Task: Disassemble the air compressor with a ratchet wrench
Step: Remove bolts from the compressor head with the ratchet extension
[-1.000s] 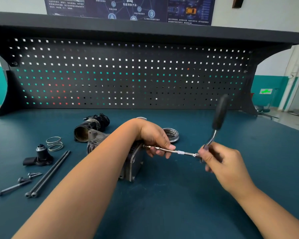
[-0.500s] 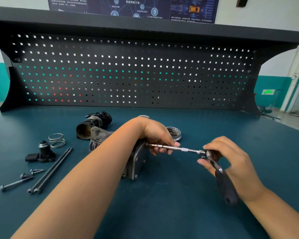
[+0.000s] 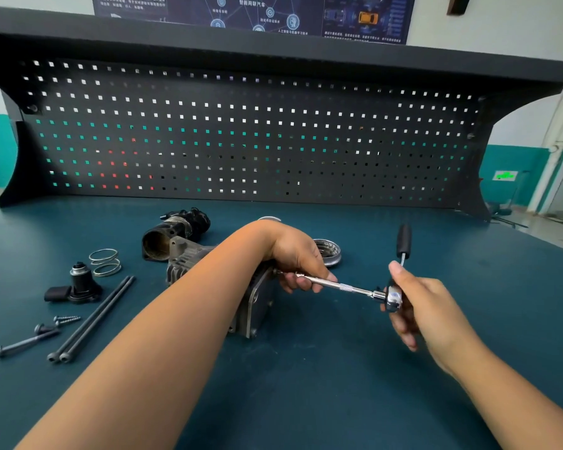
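The grey air compressor body (image 3: pixel 257 306) lies on the dark teal bench (image 3: pixel 338 368), partly hidden behind my left forearm. My left hand (image 3: pixel 298 258) grips the silver extension bar (image 3: pixel 345 286) close to the compressor's end plate. The bar runs right to the chrome head of the ratchet wrench (image 3: pixel 393 297). My right hand (image 3: pixel 426 306) pinches that head. The wrench's black handle (image 3: pixel 403 240) points up and away from me. The socket end at the compressor is hidden by my left fingers.
Removed parts lie to the left: a black cylinder housing (image 3: pixel 173 233), two wire rings (image 3: pixel 104 262), a black valve piece (image 3: pixel 77 285), two long black bolts (image 3: pixel 93 319), loose screws (image 3: pixel 30 339). A round metal ring (image 3: pixel 327 251) sits behind my left hand. A pegboard (image 3: pixel 257 134) backs the bench.
The wrench handle swung from pointing up, down towards me, and back up and away. My left hand stayed on the extension bar at the compressor.
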The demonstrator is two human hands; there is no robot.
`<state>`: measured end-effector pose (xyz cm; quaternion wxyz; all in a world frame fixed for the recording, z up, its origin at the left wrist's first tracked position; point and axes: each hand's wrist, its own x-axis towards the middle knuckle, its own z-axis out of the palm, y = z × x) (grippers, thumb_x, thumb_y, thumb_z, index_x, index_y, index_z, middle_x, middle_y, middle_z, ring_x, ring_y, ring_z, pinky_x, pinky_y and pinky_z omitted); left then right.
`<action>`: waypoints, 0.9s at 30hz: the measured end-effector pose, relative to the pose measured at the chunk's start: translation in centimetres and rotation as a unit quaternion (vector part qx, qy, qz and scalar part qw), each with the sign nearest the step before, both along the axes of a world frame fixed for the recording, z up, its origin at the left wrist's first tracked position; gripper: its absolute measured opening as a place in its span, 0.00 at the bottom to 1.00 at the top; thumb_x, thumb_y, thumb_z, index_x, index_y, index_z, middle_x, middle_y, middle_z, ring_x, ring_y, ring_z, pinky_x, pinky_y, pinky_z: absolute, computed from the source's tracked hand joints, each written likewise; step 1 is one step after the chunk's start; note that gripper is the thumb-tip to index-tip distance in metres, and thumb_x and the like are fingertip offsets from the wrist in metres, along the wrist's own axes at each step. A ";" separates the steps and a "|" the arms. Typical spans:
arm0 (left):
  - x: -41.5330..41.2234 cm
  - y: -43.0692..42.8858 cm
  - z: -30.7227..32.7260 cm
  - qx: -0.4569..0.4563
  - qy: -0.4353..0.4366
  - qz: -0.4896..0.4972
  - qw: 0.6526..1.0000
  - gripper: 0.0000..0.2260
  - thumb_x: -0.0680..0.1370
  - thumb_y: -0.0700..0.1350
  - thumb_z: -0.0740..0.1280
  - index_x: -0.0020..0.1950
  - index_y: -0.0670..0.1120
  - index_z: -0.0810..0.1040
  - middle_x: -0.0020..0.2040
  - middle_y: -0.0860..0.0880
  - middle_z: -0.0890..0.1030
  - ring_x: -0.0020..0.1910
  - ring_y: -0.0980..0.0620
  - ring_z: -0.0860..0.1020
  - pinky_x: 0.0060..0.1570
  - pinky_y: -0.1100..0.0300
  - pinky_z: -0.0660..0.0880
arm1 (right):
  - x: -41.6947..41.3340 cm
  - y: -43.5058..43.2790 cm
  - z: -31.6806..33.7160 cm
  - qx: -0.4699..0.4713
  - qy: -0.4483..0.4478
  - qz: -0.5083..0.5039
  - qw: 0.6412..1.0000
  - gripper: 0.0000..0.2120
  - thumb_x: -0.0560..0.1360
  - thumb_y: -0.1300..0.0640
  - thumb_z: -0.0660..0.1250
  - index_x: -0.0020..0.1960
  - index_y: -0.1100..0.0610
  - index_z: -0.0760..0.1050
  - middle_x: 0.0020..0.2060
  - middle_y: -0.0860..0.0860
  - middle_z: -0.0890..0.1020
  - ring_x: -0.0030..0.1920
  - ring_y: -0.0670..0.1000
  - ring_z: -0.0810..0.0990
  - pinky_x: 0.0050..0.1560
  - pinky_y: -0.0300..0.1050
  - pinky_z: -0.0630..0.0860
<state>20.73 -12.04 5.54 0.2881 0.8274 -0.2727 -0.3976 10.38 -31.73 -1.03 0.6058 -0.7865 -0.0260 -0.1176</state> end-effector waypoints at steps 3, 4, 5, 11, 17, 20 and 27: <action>-0.7 0.1 0.1 -0.011 -0.032 0.015 0.999 0.15 0.81 0.44 0.60 0.36 0.43 0.76 0.23 0.53 0.73 0.20 0.57 0.68 0.27 0.66 0.70 | 0.0 -0.2 -0.1 -0.022 -0.013 0.026 0.999 0.24 0.76 0.45 0.60 0.35 0.65 0.70 0.20 0.54 0.73 0.16 0.51 0.66 0.18 0.37 0.63; -1.3 0.0 0.2 -0.005 -0.086 0.027 0.996 0.14 0.80 0.46 0.62 0.36 0.44 0.77 0.24 0.53 0.75 0.22 0.57 0.71 0.29 0.66 0.71 | -0.1 -0.2 -0.2 -0.030 -0.019 0.022 0.999 0.22 0.77 0.46 0.60 0.34 0.64 0.70 0.19 0.53 0.72 0.17 0.51 0.66 0.19 0.37 0.63; -1.9 0.0 0.3 0.008 -0.173 0.039 0.984 0.14 0.79 0.49 0.63 0.37 0.44 0.79 0.26 0.53 0.77 0.25 0.56 0.73 0.32 0.65 0.72 | -0.1 -0.2 -0.2 -0.038 -0.024 0.016 0.999 0.22 0.77 0.47 0.60 0.33 0.63 0.69 0.19 0.52 0.71 0.17 0.50 0.65 0.19 0.37 0.63; -10.0 -1.8 -0.4 -0.295 -0.523 0.302 0.741 0.21 0.78 0.55 0.57 0.29 0.45 0.74 0.28 0.51 0.75 0.30 0.55 0.73 0.36 0.60 0.70 | -0.2 -0.2 -0.3 -0.057 -0.041 0.007 0.997 0.22 0.77 0.47 0.61 0.29 0.57 0.67 0.18 0.51 0.68 0.18 0.50 0.64 0.19 0.37 0.62; -13.6 -5.8 -4.5 -0.563 0.273 0.511 0.589 0.12 0.77 0.55 0.64 0.46 0.45 0.74 0.44 0.46 0.77 0.46 0.49 0.76 0.50 0.53 0.71 | -0.3 0.0 -0.6 -0.069 -0.050 -0.001 0.996 0.21 0.78 0.49 0.61 0.30 0.58 0.67 0.17 0.49 0.67 0.17 0.48 0.63 0.18 0.35 0.60; -11.2 -6.4 -3.7 -0.678 0.292 0.509 0.442 0.11 0.77 0.50 0.65 0.39 0.45 0.71 0.31 0.50 0.74 0.32 0.53 0.73 0.46 0.56 0.72 | -0.7 0.2 -0.6 -0.086 -0.057 -0.008 0.995 0.21 0.78 0.50 0.61 0.30 0.60 0.67 0.16 0.50 0.68 0.17 0.47 0.64 0.18 0.34 0.61; -9.2 -7.4 -4.2 -0.719 0.312 0.486 0.386 0.18 0.76 0.43 0.63 0.28 0.48 0.60 0.20 0.53 0.56 0.15 0.56 0.53 0.16 0.68 0.50 | -0.7 0.4 -0.7 -0.126 -0.099 -0.029 0.987 0.20 0.77 0.54 0.64 0.30 0.62 0.68 0.19 0.49 0.69 0.21 0.46 0.64 0.27 0.42 0.63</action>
